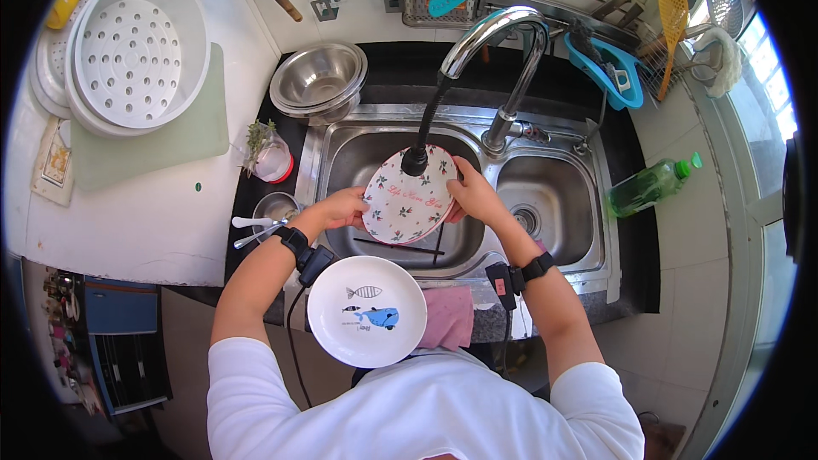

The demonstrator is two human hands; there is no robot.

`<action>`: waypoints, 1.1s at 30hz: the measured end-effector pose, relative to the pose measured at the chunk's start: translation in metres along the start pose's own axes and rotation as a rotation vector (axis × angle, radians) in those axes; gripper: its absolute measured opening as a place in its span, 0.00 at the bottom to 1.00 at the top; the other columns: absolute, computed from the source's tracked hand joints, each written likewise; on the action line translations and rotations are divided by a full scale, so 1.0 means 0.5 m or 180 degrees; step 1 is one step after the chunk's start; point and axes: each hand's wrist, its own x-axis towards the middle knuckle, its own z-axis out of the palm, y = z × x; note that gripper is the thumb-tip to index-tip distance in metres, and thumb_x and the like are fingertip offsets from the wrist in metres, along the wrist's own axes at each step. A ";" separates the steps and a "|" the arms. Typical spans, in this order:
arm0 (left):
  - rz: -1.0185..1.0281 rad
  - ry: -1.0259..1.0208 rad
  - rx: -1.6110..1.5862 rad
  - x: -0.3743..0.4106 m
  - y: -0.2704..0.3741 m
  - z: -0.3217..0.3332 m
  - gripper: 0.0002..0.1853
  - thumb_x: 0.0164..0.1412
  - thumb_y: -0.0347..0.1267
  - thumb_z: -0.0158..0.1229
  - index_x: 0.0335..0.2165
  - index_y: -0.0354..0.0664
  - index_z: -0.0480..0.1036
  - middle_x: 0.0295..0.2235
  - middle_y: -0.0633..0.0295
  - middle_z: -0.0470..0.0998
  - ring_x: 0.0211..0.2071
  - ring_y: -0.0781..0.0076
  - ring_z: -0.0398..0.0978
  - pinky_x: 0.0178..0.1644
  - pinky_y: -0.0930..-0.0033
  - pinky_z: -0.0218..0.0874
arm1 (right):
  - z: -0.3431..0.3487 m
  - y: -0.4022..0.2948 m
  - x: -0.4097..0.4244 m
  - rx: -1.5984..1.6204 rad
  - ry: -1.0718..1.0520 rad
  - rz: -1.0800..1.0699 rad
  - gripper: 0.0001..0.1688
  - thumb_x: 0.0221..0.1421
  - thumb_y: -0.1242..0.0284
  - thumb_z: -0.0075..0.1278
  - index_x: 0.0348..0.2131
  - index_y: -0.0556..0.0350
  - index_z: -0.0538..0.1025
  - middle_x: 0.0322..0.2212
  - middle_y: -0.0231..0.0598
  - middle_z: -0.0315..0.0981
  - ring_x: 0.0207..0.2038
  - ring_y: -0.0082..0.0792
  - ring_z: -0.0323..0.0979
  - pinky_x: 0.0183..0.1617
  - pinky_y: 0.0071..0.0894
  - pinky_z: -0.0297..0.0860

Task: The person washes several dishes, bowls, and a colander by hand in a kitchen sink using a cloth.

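Observation:
A white oval plate with a floral print and red lettering (404, 211) is held over the larger left basin (342, 147) of a stainless steel double sink. My left hand (342, 207) grips its left edge, and my right hand (471, 195) grips the right edge. Just above the plate hangs the black hose end (415, 160) of the chrome gooseneck faucet (495, 19), hiding a bit of its upper part. I cannot tell whether water runs. Dark chopsticks (399, 246) lie in the basin below. Nearer my body, a round white plate with a blue whale (367, 338) rests at the sink's front edge.
Stacked steel bowls (319, 80), a jar with herbs (271, 160) and a steel bowl with spoons (271, 206) stand left of the sink. A pink cloth (447, 316) drapes over the front edge. Right of the smaller basin (562, 204) is a green detergent bottle (648, 188).

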 end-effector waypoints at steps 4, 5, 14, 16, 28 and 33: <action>-0.0031 0.0013 0.0066 -0.016 0.024 0.005 0.22 0.53 0.23 0.46 0.48 0.35 0.59 0.42 0.55 0.70 0.39 0.64 0.73 0.43 0.62 0.67 | -0.026 0.092 0.010 0.0628 -0.0281 0.0708 0.24 0.50 0.74 0.36 0.49 0.59 0.59 0.26 0.46 0.72 0.20 0.37 0.74 0.23 0.32 0.73; -0.0009 0.0083 0.0190 -0.028 0.044 0.016 0.22 0.53 0.23 0.46 0.48 0.35 0.59 0.41 0.55 0.70 0.38 0.64 0.73 0.42 0.62 0.67 | -0.027 0.129 0.012 0.0837 -0.0327 0.0889 0.24 0.50 0.74 0.36 0.49 0.58 0.59 0.27 0.46 0.72 0.21 0.36 0.74 0.23 0.32 0.73; 0.0571 0.0875 0.1188 -0.065 0.061 -0.017 0.24 0.51 0.22 0.46 0.49 0.41 0.58 0.38 0.60 0.72 0.36 0.71 0.73 0.34 0.70 0.68 | 0.065 0.195 0.023 0.1670 -0.0373 0.0613 0.29 0.52 0.78 0.41 0.54 0.54 0.54 0.38 0.41 0.68 0.37 0.36 0.72 0.38 0.38 0.73; 0.0636 0.1002 0.0870 -0.061 0.048 -0.026 0.25 0.51 0.21 0.45 0.49 0.40 0.58 0.38 0.60 0.72 0.37 0.71 0.73 0.34 0.69 0.68 | 0.062 0.157 0.023 0.1365 -0.0301 0.0297 0.29 0.52 0.79 0.40 0.54 0.55 0.53 0.37 0.42 0.68 0.36 0.35 0.72 0.35 0.36 0.74; 0.0158 0.0268 0.0507 -0.025 0.043 0.016 0.25 0.51 0.22 0.52 0.49 0.37 0.57 0.43 0.59 0.70 0.42 0.66 0.71 0.43 0.62 0.67 | -0.018 0.162 0.035 0.0857 0.0038 0.0635 0.17 0.51 0.77 0.39 0.42 0.64 0.65 0.30 0.43 0.71 0.29 0.36 0.74 0.28 0.33 0.74; 0.0450 0.0717 0.1103 -0.034 0.041 0.007 0.27 0.49 0.20 0.50 0.50 0.39 0.57 0.42 0.59 0.70 0.40 0.67 0.71 0.41 0.65 0.67 | 0.053 0.224 0.006 0.1574 -0.0064 0.0906 0.25 0.50 0.78 0.41 0.50 0.56 0.59 0.36 0.43 0.70 0.35 0.38 0.73 0.37 0.37 0.72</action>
